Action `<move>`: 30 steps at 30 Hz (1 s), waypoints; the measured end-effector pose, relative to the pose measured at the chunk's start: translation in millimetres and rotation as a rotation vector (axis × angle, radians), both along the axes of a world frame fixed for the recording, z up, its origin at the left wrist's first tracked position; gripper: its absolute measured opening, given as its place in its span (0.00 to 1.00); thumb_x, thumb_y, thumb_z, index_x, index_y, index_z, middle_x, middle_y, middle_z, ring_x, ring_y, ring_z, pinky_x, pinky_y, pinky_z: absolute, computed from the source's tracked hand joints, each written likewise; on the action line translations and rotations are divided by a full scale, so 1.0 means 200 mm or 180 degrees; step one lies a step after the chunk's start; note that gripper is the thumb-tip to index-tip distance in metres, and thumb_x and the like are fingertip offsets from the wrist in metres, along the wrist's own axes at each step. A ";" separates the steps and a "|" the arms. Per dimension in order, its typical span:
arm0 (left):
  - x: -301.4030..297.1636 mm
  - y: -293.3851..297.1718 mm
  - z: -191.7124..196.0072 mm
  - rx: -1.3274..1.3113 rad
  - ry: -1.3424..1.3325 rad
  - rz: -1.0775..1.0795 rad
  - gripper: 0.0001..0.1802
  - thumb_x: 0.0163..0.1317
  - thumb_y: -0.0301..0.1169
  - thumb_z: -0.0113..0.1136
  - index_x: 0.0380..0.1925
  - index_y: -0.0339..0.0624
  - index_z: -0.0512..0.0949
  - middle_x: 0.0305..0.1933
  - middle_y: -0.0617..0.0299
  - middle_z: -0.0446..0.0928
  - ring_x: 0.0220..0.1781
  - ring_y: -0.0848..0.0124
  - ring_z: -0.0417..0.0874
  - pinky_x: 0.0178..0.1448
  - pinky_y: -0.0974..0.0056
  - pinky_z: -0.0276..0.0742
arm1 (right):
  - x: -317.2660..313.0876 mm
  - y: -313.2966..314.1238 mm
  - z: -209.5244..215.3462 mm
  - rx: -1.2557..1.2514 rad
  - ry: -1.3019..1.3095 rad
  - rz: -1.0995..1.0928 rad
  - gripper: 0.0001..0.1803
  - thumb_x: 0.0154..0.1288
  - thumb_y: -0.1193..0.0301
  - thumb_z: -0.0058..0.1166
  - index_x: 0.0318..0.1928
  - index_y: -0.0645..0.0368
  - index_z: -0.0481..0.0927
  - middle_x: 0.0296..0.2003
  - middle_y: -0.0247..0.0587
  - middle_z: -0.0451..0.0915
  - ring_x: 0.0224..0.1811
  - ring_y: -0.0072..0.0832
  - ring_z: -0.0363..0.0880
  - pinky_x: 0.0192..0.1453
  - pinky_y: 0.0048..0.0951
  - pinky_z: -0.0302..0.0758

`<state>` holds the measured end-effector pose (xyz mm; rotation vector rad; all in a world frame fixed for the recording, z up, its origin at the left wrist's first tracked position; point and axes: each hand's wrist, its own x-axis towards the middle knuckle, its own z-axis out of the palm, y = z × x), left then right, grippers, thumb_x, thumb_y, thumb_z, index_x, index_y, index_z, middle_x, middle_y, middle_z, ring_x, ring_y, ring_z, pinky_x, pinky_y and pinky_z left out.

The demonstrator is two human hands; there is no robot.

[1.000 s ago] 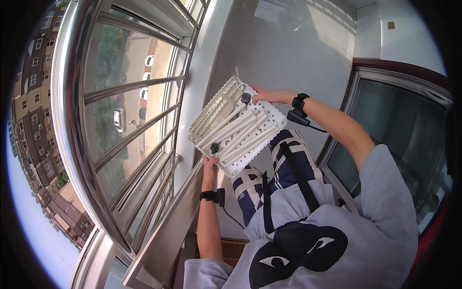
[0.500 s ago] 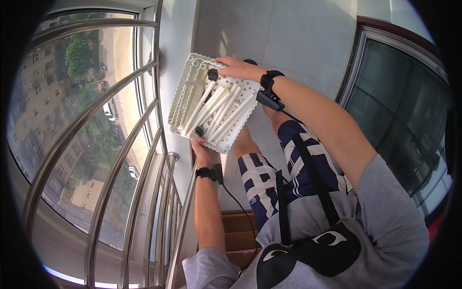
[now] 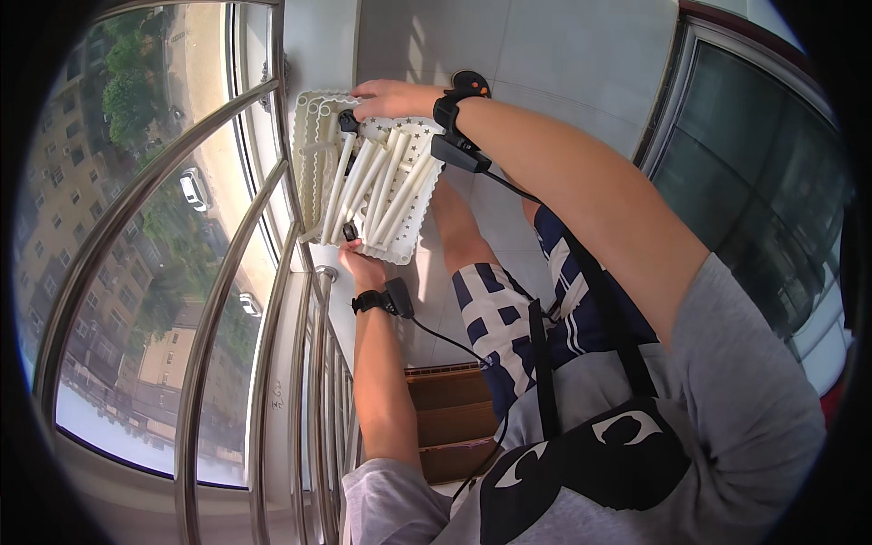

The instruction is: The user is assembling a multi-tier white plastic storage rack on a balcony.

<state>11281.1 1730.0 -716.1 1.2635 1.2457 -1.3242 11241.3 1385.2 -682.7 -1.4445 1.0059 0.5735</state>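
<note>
Left hand (image 3: 365, 265) and right hand (image 3: 392, 96) clamp opposite rims of the white folding rack (image 3: 363, 186); looks light, stiff, its 2 rims the safest hold.

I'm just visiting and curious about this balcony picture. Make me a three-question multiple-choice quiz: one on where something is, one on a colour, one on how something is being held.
1. Where is the metal railing relative to the folded rack?
A. On the person's left
B. On the person's right
C. Behind the person

2. What colour is the folded rack?
A. Red
B. White
C. Dark green

3. How is the rack held?
A. It lies on the floor untouched
B. One hand alone holds it
C. Both hands hold it, one at each end

Answers:
1. A, the curved railing bars run down the picture's left side, next to the rack.
2. B, its slats and perforated panel are white.
3. C, the right hand grips the far edge and the left hand grips the near edge, with the rack raised off the floor.
</note>
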 end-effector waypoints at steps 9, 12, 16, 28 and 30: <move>0.05 0.00 0.08 0.0003 -0.0080 0.0346 0.26 0.64 0.47 0.38 0.53 0.43 0.74 0.56 0.56 0.76 0.59 0.55 0.75 0.65 0.49 0.68 | 0.13 0.06 0.15 -0.0198 0.0276 0.0134 0.36 0.56 0.55 0.52 0.64 0.58 0.70 0.56 0.53 0.77 0.59 0.44 0.75 0.64 0.36 0.70; 0.02 -0.04 0.17 -0.0048 -0.0129 0.0175 0.26 0.67 0.49 0.38 0.53 0.44 0.73 0.57 0.57 0.76 0.58 0.55 0.76 0.64 0.48 0.70 | 0.12 0.08 0.23 -0.0816 -0.0007 0.0204 0.33 0.58 0.55 0.52 0.62 0.58 0.72 0.54 0.52 0.78 0.58 0.44 0.75 0.63 0.38 0.70; 0.06 -0.07 0.22 0.0010 -0.0170 0.0250 0.23 0.68 0.47 0.40 0.52 0.47 0.75 0.55 0.58 0.78 0.55 0.56 0.79 0.61 0.48 0.73 | 0.11 0.05 0.33 -0.0824 0.0057 0.0116 0.27 0.59 0.55 0.53 0.56 0.56 0.75 0.53 0.50 0.77 0.58 0.44 0.74 0.61 0.39 0.70; 0.12 0.01 0.48 0.0455 -0.0997 -0.1036 0.15 0.67 0.37 0.46 0.47 0.41 0.73 0.40 0.65 0.73 0.39 0.72 0.73 0.43 0.66 0.70 | -0.22 0.20 0.73 -0.1126 -0.0496 -0.0749 0.15 0.63 0.72 0.52 0.50 0.58 0.81 0.45 0.47 0.77 0.48 0.41 0.77 0.54 0.35 0.74; 0.14 0.03 0.49 0.0444 -0.1098 -0.1055 0.13 0.66 0.36 0.48 0.45 0.42 0.72 0.37 0.66 0.70 0.37 0.75 0.70 0.42 0.68 0.67 | -0.21 0.22 0.75 -0.0969 -0.0772 -0.1151 0.16 0.66 0.72 0.54 0.53 0.58 0.79 0.48 0.44 0.78 0.48 0.36 0.78 0.53 0.31 0.74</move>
